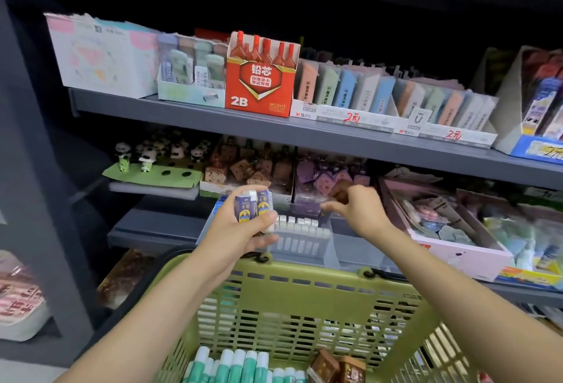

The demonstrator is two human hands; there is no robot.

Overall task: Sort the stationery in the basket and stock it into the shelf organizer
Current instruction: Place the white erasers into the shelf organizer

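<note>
— So, what have your hands got?
— My left hand [243,230] grips two small purple boxes [253,204], upright. My right hand [356,209] pinches a brown box [340,193], out over the organizer [341,245].
— And the basket [304,291]?
— Below both wrists, with green-capped tubes [240,364] and two more brown boxes [338,367].

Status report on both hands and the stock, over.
Left hand grips small purple boxes. Right hand pinches small brown item over clear plastic organizer. Green plastic basket below.

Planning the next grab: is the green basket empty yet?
Not empty. The green basket holds green-and-white sticks and small brown boxes along its bottom.
</note>
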